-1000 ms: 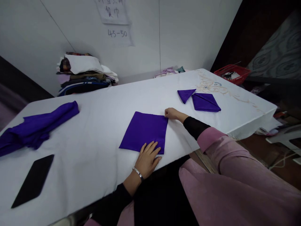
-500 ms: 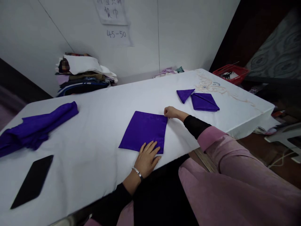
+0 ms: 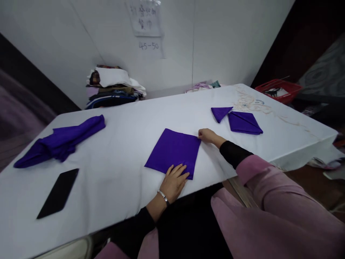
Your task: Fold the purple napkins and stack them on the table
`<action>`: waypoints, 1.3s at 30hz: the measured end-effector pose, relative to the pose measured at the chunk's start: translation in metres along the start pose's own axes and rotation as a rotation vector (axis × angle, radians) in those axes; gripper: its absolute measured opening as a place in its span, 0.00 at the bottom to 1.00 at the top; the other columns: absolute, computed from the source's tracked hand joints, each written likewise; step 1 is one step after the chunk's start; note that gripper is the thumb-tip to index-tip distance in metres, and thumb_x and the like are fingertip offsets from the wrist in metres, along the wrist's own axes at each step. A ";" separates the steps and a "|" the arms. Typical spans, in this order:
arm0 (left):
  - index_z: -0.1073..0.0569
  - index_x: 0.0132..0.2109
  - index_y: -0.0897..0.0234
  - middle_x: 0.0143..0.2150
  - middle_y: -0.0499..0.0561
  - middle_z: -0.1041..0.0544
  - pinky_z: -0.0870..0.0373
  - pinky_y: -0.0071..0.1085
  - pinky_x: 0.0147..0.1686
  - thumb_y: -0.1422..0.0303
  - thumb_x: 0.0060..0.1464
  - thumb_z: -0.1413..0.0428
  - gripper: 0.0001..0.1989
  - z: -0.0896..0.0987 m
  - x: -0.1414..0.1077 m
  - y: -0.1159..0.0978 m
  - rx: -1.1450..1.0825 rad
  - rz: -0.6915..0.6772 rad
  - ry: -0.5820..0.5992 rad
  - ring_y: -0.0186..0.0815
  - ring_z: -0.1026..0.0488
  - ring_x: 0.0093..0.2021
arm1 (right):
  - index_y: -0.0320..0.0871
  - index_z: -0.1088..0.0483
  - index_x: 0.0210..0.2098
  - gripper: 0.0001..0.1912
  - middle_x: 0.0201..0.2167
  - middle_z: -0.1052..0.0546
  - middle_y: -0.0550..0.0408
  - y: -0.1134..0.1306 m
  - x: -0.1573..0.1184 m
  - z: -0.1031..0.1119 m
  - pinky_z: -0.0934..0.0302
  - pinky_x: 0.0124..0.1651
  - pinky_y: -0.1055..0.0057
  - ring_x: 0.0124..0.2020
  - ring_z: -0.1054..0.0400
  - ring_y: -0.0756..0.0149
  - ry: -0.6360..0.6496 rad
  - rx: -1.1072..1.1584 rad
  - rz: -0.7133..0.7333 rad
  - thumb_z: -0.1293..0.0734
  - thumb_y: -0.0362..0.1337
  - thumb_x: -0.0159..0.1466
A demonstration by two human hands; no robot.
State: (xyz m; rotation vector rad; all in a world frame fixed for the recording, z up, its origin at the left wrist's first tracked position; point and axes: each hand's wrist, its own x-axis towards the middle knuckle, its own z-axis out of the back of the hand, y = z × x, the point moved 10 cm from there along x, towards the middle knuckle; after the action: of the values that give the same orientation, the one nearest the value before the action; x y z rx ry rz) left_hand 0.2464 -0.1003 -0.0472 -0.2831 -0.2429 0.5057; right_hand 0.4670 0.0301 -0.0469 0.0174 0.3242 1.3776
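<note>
A purple cloth napkin [image 3: 174,149], folded to a flat four-sided shape, lies on the white tablecloth [image 3: 118,144] in front of me. The fingers of my left hand [image 3: 174,183] are stretched out flat on its near edge, and a bracelet circles that wrist. With its fingers pinched together, my right hand [image 3: 207,135] grips the napkin's far right corner. Beyond that hand lie a small purple folded triangle [image 3: 221,113] and a purple folded packet [image 3: 244,123] with a diagonal fold.
A crumpled purple cloth [image 3: 60,142] and a flat black slab [image 3: 58,193] lie on the left. Behind the table is a stack of folded clothes [image 3: 114,88]. A red basket [image 3: 279,90] stands beyond the far right corner. Paper signs [image 3: 148,27] hang on the wall.
The view has shifted, so everything appears further right. Both hands keep their places on the napkin, which looks little changed.
</note>
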 end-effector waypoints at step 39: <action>0.46 0.63 0.61 0.68 0.55 0.52 0.61 0.53 0.61 0.49 0.57 0.63 0.32 0.040 0.080 0.131 0.198 0.414 0.046 0.45 0.60 0.67 | 0.43 0.48 0.63 0.35 0.65 0.50 0.44 0.134 -0.086 -0.065 0.62 0.62 0.48 0.65 0.58 0.50 -0.211 -0.109 0.661 0.51 0.58 0.64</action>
State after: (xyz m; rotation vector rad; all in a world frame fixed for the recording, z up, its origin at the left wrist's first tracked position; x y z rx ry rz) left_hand 0.2446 0.0576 -0.0398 -0.1503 -0.0866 0.9253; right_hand 0.3102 -0.0378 -0.0637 0.1924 0.0594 2.0272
